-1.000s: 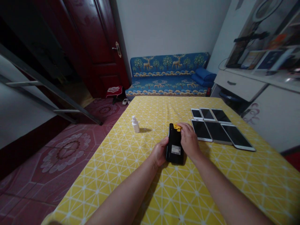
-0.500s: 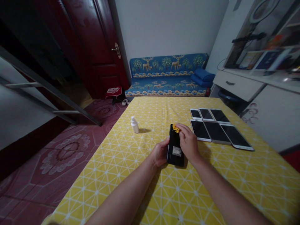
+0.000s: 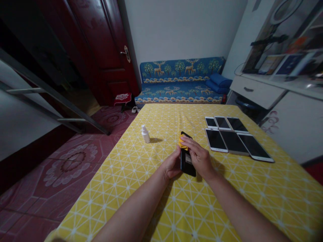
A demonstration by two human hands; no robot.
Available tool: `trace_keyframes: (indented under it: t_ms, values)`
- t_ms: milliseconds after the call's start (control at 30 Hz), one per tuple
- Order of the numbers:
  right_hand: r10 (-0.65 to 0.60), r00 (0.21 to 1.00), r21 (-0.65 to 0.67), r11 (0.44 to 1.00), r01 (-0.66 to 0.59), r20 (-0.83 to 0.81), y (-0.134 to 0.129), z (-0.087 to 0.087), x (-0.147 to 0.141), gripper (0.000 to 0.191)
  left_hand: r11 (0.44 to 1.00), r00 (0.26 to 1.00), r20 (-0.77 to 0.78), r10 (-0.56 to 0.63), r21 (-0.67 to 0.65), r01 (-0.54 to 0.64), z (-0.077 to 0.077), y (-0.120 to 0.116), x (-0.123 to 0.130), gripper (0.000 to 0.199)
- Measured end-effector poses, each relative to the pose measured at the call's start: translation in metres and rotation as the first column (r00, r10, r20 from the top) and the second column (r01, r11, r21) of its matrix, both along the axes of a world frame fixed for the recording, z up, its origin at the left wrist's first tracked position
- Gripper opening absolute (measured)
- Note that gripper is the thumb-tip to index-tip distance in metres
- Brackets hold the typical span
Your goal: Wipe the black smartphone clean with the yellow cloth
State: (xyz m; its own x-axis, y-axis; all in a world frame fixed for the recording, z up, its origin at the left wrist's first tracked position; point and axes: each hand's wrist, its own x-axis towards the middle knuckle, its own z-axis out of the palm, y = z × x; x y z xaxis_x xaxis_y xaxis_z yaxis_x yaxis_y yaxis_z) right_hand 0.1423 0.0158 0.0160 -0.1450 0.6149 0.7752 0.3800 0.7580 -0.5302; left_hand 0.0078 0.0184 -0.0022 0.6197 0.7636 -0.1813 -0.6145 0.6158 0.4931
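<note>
A black phone (image 3: 188,168) is held over the yellow table, tilted, with a pale label on the face toward me. My left hand (image 3: 173,164) is closed around its left edge. My right hand (image 3: 199,155) presses a yellow cloth (image 3: 183,144) against the phone's upper left edge, and its fingers cover part of the phone. To the left stands a white spray bottle (image 3: 145,134), upright and apart from both hands. Several phones lie screen up in two rows on the right, the nearest a white-edged phone (image 3: 216,139).
A patterned yellow tablecloth (image 3: 121,188) covers the table. Beyond its far edge is a blue sofa (image 3: 176,87) with deer on it. A white cabinet (image 3: 290,111) stands on the right, and a metal ladder (image 3: 58,101) leans at the left near a red door (image 3: 101,50).
My right hand has moved the cloth from the phone's top end leftward and down to its left edge. The phone has turned and tilted in my left hand.
</note>
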Motion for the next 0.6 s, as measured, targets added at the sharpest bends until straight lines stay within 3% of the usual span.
trace_keyframes:
  t_ms: [133,300,600]
  values:
    - [0.060,0.998,0.011,0.998,-0.060,0.007,-0.005,0.001,-0.001,0.040,0.998,0.999,0.014,0.035,-0.049,-0.034,0.003,0.001,0.003,0.048]
    - [0.084,0.994,0.039,0.996,-0.086,0.065,-0.013,0.001,-0.001,0.039,0.987,0.993,0.061,0.101,-0.129,-0.093,0.010,0.002,0.005,0.034]
    - [0.121,0.978,0.063,0.989,-0.133,0.172,-0.032,0.004,0.002,0.049,0.991,0.989,0.113,0.096,-0.104,-0.084,0.005,0.001,0.003,0.037]
